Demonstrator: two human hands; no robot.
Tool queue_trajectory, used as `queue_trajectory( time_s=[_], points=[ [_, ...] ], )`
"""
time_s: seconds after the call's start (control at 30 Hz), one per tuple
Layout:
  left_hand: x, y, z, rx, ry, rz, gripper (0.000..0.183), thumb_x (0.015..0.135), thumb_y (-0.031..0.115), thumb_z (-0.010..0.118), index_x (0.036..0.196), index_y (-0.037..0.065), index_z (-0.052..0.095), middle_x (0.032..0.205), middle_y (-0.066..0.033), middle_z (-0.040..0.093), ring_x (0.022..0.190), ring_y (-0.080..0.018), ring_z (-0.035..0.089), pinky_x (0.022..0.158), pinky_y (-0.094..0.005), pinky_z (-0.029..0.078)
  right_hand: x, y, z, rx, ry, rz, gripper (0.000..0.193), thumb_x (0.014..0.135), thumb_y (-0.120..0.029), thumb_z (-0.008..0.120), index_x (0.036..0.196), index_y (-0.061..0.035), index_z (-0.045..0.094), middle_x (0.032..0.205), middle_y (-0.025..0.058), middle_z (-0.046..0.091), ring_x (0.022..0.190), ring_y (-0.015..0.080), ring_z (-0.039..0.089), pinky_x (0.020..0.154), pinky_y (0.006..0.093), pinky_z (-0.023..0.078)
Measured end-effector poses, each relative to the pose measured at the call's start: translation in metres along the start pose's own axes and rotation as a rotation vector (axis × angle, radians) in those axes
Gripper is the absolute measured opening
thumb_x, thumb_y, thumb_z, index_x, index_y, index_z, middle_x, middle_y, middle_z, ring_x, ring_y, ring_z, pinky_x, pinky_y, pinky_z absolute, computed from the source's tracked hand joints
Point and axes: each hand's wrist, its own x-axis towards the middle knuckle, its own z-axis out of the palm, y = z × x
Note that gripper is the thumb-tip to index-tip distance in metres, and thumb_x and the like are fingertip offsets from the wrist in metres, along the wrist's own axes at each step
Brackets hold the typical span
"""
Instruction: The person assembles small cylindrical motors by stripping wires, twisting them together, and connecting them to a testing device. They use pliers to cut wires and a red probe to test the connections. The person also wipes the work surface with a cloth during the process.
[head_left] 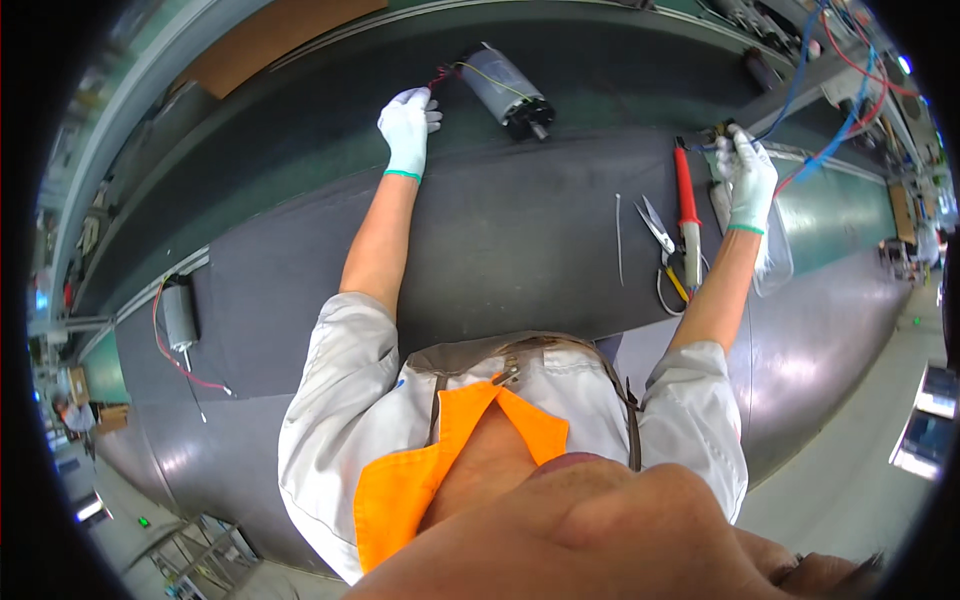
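My left hand (407,125), in a white glove, is closed on the thin red wires (438,77) of a silver cylindrical motor (500,85). The motor lies on the far part of the dark bench, its black end and shaft pointing toward me; a yellow-green wire crosses its body. My right hand (747,175), gloved too, is closed at the far right around the end of a blue wire (790,100). A small dark and brass-coloured piece (722,129) shows at its fingertips; its kind is unclear. Just left of that hand lies a long red-handled tool (688,195).
Scissors (657,228), yellow-handled cutters (676,284) and a white cable tie (619,240) lie near my right forearm. A second motor (179,315) with red wires rests at the left. Red and blue wires (865,90) hang at the upper right above a clear plastic tray (782,272).
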Motion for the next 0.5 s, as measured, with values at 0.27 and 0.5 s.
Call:
queue_trajectory(
  time_s=[0.27,0.5],
  points=[
    [0.002,0.012,-0.030,0.112,-0.044,-0.025,0.029,0.092,0.018,0.067,0.115,0.000,0.070,0.094,-0.0157,0.075,0.068,-0.0240,0.071,0.060,-0.0335,0.058,-0.131,-0.008,0.121,-0.327,-0.828,0.354,0.025,0.096,-0.022,0.068,0.103,0.0007,0.074,0.076,0.0102,0.074,0.056,0.0095,0.065,0.047,0.0201,0.048],
    [0.023,0.021,-0.040,0.044,-0.475,-0.441,0.033,0.094,0.023,0.062,0.114,-0.002,0.072,0.103,-0.0181,0.075,0.087,-0.0294,0.074,0.078,-0.0403,0.059,-0.189,0.048,0.174,-0.096,-1.137,0.628,0.032,0.096,-0.025,0.068,0.110,0.0025,0.072,0.085,0.0112,0.076,0.061,0.0115,0.068,0.050,0.0214,0.052]
  ],
)
